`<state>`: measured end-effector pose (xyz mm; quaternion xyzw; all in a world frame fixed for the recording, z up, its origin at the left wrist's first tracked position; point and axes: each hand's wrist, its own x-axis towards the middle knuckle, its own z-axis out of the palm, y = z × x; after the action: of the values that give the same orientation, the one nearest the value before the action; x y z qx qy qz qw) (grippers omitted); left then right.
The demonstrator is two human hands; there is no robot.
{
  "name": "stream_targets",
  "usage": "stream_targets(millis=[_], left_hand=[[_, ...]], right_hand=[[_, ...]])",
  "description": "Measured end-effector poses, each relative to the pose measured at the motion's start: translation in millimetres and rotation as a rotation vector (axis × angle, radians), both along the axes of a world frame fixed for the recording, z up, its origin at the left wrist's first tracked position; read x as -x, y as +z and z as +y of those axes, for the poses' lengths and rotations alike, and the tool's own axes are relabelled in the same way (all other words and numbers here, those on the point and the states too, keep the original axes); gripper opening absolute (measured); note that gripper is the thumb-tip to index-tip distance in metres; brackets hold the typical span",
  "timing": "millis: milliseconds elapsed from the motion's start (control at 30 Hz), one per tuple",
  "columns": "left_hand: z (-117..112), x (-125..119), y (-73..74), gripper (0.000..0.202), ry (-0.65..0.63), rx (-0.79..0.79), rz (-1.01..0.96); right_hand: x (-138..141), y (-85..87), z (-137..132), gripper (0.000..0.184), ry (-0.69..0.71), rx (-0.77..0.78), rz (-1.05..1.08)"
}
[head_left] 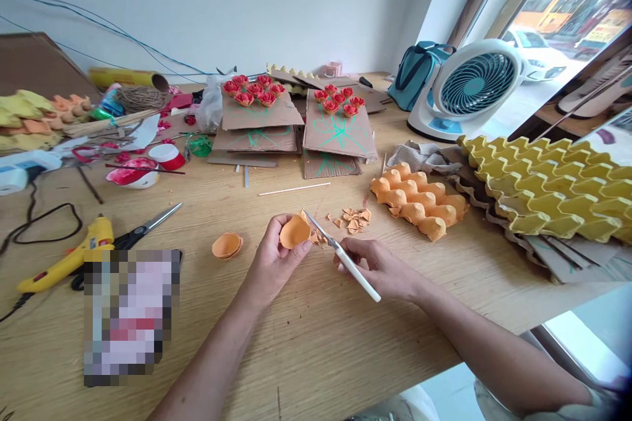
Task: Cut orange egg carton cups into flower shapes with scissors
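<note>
"One cup [295, 231] is held; how does it look?"

"Orange, thin-walled, round-mouthed; it is pinched above the table [306, 355] by the left hand [273, 260], its underside hidden in the grip, its mouth turned towards the viewer"

"And the scissors [351, 268]?"

"White-handled, gripped in the curled right hand [384, 267], the handle partly covered; the long axis is slanted, tips aimed forward and left at the cup's rim; whether that is touched cannot be told"

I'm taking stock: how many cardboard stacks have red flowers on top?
2: a left stack and a right stack, side by side towards the back of the table.
</note>
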<state>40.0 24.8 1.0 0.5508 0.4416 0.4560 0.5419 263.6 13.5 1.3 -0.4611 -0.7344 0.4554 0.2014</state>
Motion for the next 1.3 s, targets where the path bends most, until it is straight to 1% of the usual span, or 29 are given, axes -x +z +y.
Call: stream_targets(millis=[133,267,400,533,633,767,867,1033,1200,1300], left_hand=[[0.3,-1.6,0.1,0.042,0.019,-0.064,0.053],[-1.0,-5.6,-0.5,0.041,0.052,-0.093,0.137],[-4.8,-10.2,0.0,0.04,0.087,-0.141,0.28],[-8.8,-13.0,-1.7,0.035,0.125,-0.24,0.462],[-10.3,-14.1,-4.7,0.035,0.125,-0.308,0.547],[-11.7,-13.8,-7.9,0.034,0.093,-0.382,0.598],[-12.5,-12.5,-7.9,0.035,0.073,-0.405,0.613],[-12.6,-11.3,-5.0,0.034,0.071,-0.368,0.58],[-11.2,-13.3,-2.8,0.036,0.095,-0.297,0.471],[-10.9,-14.7,0.7,0.037,0.085,-0.212,0.374]], right_hand=[[-0.6,-3.8,0.6,0.026,-0.02,-0.128,-0.089],[-1.2,-7.7,2.5,0.026,0.01,-0.257,-0.159],[-0.7,-9.0,2.4,0.028,0.026,-0.338,-0.211],[0.6,-8.4,-0.1,0.029,0.018,-0.425,-0.3],[1.4,-8.2,-1.8,0.026,0.005,-0.478,-0.365],[1.7,-9.7,-1.8,0.026,-0.007,-0.533,-0.402],[1.9,-10.2,-1.3,0.024,0.003,-0.532,-0.382],[2.4,-6.7,-2.0,0.025,0.004,-0.52,-0.309],[2.1,-6.0,-2.6,0.027,-0.004,-0.518,-0.268],[1.8,-5.6,-3.0,0.027,-0.011,-0.505,-0.251]])
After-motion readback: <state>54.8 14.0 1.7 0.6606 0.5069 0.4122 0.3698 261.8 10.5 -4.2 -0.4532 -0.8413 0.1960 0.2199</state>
